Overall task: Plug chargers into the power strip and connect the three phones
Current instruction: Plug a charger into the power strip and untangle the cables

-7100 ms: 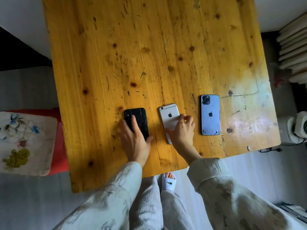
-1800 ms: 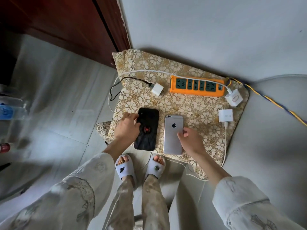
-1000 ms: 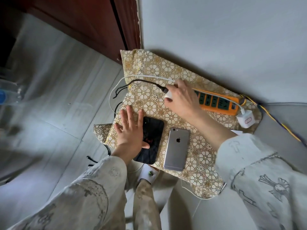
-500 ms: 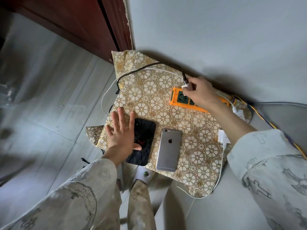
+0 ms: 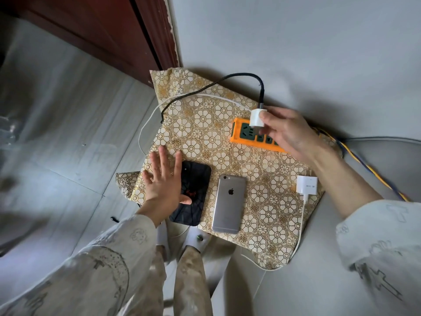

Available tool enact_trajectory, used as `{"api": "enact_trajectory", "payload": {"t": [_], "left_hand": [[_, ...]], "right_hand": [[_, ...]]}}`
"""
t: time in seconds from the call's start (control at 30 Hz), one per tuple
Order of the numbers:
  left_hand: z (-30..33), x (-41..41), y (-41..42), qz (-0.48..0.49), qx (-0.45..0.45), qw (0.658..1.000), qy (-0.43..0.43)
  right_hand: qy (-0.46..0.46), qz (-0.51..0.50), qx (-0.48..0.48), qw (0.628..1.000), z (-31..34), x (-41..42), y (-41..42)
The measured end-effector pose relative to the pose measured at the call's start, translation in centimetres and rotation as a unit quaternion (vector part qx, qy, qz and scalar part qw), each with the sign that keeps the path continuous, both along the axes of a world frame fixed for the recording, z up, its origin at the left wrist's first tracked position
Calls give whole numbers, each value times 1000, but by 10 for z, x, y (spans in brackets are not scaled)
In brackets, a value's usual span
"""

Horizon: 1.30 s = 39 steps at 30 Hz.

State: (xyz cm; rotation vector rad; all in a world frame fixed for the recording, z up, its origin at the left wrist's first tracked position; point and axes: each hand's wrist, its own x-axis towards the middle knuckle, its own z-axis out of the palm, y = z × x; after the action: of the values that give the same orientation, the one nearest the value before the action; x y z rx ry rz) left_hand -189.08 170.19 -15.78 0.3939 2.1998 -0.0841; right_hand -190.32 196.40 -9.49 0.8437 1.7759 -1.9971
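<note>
An orange power strip (image 5: 241,135) lies on a gold floral mat (image 5: 205,133) against the wall. My right hand (image 5: 288,131) pinches a small white charger (image 5: 257,117) with a black braided cable (image 5: 205,87), held upright over the strip's left end. My left hand (image 5: 163,181) rests flat with fingers spread on the left edge of a black phone (image 5: 194,195). A silver phone (image 5: 229,202) lies face down beside it. A second white charger (image 5: 307,184) with a white cable sits at the mat's right edge. Only two phones are in view.
A grey wall rises behind the mat and a dark red wooden door frame (image 5: 145,35) stands at the upper left. A yellow and blue cord (image 5: 373,174) runs right from the strip. My slippered feet (image 5: 198,239) stand at the mat's near edge on the grey floor.
My right hand picked up the white charger from the mat and carried it right, over the strip's left end. My left hand stayed on the black phone.
</note>
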Motion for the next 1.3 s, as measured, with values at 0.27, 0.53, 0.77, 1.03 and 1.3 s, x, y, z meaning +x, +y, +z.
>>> {"api": "enact_trajectory", "payload": {"t": [0.27, 0.53, 0.77, 1.03, 1.3], "left_hand": [[0, 0, 0, 3, 0, 1000, -2], [1, 0, 0, 10, 5, 1000, -5], [1, 0, 0, 15, 9, 1000, -5], [2, 0, 0, 10, 6, 1000, -5], [4, 0, 0, 15, 13, 1000, -8]], "right_hand": [[-43, 274, 258, 925, 3, -7, -10], [-13, 191, 316, 929, -9, 2, 7], [-12, 127, 255, 958, -25, 12, 15], [12, 134, 218, 967, -33, 16, 12], [14, 117, 215, 969, -32, 20, 10]]}}
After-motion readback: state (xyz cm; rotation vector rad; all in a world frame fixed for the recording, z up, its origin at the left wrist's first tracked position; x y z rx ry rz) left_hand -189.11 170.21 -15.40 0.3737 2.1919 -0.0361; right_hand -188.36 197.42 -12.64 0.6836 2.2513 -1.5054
